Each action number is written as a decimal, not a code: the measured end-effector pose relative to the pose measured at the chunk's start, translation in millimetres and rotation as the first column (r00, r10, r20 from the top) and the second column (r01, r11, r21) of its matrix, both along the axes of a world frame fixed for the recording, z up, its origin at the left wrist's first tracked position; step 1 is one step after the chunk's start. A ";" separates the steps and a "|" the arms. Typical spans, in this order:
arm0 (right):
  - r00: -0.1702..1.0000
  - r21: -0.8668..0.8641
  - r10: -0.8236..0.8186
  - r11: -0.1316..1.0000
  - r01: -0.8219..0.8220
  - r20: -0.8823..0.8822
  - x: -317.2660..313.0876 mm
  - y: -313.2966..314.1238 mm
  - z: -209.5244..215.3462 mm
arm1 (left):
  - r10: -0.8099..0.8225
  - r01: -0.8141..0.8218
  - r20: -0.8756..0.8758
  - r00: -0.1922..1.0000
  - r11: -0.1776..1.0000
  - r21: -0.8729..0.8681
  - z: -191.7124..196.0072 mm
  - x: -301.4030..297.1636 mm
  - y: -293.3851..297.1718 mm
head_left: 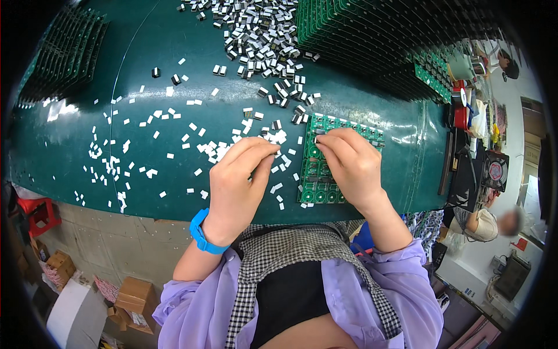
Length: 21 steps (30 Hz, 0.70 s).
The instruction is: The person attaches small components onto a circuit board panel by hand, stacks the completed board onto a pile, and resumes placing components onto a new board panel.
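Note:
Over a green circuit board panel point(318, 189), my right hand point(356, 166) pinches a small white-topped component point(316, 140) between thumb and fingers. The panel lies flat on the green table and carries rows of small parts and round outlines; my hand hides part of it. My left hand point(238, 177), with a blue wristband, is just left of the panel. Its thumb and fingertips are pressed together; whatever they hold, if anything, is too small to name. Beneath and around it lie loose white paper-like pieces point(214, 152). A few black-and-white components point(276, 125) sit just beyond its fingertips.
A heap of black-and-white components point(256, 41) spreads across the far middle of the green table point(168, 134). Stacked green boards stand at the far right point(349, 35) and far left point(64, 52). Cardboard boxes point(135, 299) rest on the floor; other people point(485, 225) are at right.

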State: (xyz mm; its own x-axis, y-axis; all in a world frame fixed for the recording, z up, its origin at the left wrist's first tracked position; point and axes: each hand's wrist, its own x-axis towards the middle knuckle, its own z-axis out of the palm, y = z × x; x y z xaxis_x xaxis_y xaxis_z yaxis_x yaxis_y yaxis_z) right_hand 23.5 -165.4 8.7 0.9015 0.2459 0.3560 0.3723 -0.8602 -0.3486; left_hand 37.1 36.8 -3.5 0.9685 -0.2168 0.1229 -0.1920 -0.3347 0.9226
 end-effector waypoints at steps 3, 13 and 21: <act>1.000 -0.051 0.010 0.999 -0.009 0.009 -1.5 -0.7 1.3 | -0.034 0.034 0.008 0.999 0.995 -0.097 -2.2 -2.4 -1.2; 0.983 0.298 0.100 0.953 -0.051 -0.152 -20.4 12.7 20.6 | -0.325 -0.038 -0.493 0.807 0.804 -0.593 0.8 -15.8 -11.3; 0.943 0.625 0.161 0.778 0.059 -0.290 -34.6 3.7 14.3 | -0.319 0.041 -0.367 0.874 0.801 -0.597 -3.5 -24.1 -18.2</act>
State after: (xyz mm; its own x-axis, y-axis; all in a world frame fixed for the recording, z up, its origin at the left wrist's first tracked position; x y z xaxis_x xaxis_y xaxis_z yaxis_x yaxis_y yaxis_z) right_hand -11.0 -161.7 23.0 0.9813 0.1207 0.1500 0.1863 -0.3978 -0.8984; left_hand 13.0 18.6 -7.0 0.8970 -0.4199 -0.1383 0.2652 0.2606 0.9283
